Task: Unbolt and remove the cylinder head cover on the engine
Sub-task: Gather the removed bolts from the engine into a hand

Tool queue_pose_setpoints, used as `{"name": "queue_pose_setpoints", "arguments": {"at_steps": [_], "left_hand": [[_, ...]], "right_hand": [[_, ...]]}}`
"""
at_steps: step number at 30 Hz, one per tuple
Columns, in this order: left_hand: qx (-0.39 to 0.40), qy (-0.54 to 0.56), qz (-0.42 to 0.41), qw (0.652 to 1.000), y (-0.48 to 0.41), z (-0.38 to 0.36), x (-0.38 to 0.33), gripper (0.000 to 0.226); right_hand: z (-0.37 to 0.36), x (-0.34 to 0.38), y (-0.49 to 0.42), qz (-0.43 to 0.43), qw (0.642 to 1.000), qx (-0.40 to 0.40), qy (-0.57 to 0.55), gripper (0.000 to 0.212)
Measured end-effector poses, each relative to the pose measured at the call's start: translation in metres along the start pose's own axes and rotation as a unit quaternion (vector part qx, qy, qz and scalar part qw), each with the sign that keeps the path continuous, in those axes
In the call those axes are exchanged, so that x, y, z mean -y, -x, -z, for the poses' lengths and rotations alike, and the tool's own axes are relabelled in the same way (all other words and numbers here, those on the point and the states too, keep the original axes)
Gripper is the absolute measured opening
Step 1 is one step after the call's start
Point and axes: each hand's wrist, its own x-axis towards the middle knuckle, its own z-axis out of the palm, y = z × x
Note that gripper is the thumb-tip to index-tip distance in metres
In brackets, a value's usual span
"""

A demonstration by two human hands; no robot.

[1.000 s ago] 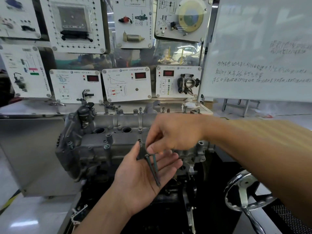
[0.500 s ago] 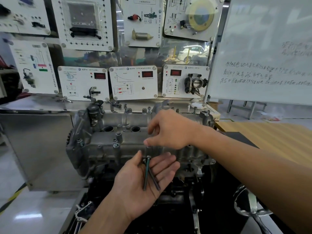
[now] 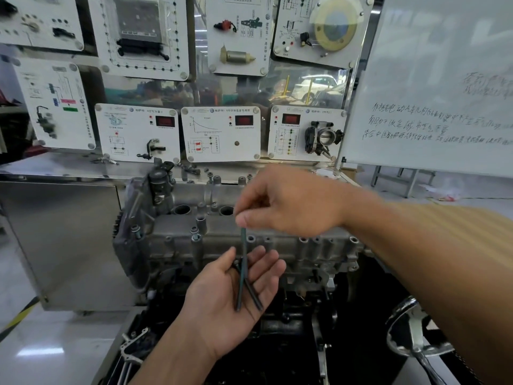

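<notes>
Bolts collected at engine.
Right hand pinches one long bolt upright; left hand, palm open, cradles two loose bolts.

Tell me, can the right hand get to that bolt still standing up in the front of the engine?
Probably yes. The bolt stands uncovered just beside the right hand, but its fingers already pinch a bolt, so that must go first.

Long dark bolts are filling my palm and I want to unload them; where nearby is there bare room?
The steel shelf is bare left of the grey aluminium engine, below the white training panels. Behind the engine it is crowded with small fittings. The left hand already holds the long dark bolts.
</notes>
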Motion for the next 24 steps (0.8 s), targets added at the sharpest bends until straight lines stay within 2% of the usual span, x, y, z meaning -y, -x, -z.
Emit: {"name": "queue_pose_setpoints", "arguments": {"at_steps": [2,4,6,10,12,15,17,21,24], "left_hand": [[0.008,-0.007,-0.013,1.0,0.002,-0.001,-0.001,0.048],[0.004,0.0,-0.026,1.0,0.004,0.001,-0.001,0.048],[-0.009,0.021,-0.016,1.0,0.006,0.006,-0.003,0.056],[-0.036,0.069,0.019,0.997,0.012,0.02,-0.009,0.069],[-0.045,0.069,0.018,0.996,0.014,0.023,-0.012,0.069],[-0.056,0.075,0.016,0.995,0.016,0.027,-0.017,0.067],[-0.059,0.08,0.015,0.995,0.018,0.031,-0.021,0.066],[-0.065,0.072,0.006,0.995,0.019,0.04,-0.026,0.067],[-0.054,0.062,0.004,0.997,0.02,0.045,-0.028,0.069]], "right_hand": [[-0.023,0.006,-0.003,-0.01,0.998,0.062,0.027,0.019],[-0.044,0.006,-0.007,-0.02,0.995,0.073,0.062,0.022],[-0.053,0.004,-0.013,-0.025,0.996,0.038,0.077,0.023],[-0.046,0.009,-0.034,-0.033,0.993,-0.102,0.055,0.018],[-0.045,0.014,-0.047,-0.026,0.991,-0.113,0.066,0.022],[-0.056,0.02,-0.065,-0.018,0.988,-0.058,0.144,0.028],[-0.059,0.022,-0.073,-0.028,0.981,-0.037,0.186,0.018],[-0.053,0.026,-0.08,-0.01,0.967,0.011,0.254,0.016],[-0.045,0.029,-0.082,0.014,0.964,0.053,0.259,0.007]]}}
